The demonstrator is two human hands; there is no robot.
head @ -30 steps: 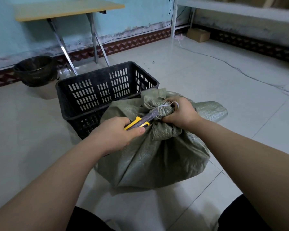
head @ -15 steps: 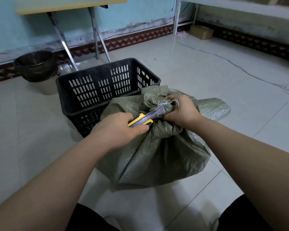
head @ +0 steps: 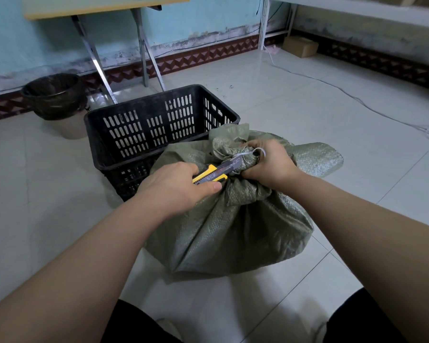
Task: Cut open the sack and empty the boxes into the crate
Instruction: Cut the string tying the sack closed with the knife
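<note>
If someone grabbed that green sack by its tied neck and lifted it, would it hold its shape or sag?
The sack would probably sag: its woven cloth lies in soft folds and creases below the neck that the right hand bunches. It looks fairly full, bulging on the floor, so likely has some weight. Flat-bottomed and slumped, it seems unlikely to roll.

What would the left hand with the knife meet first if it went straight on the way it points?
Likely the tied neck of the sack, then the right hand gripping it; depth is unclear.

Print on the knife blade is illegible.
</note>
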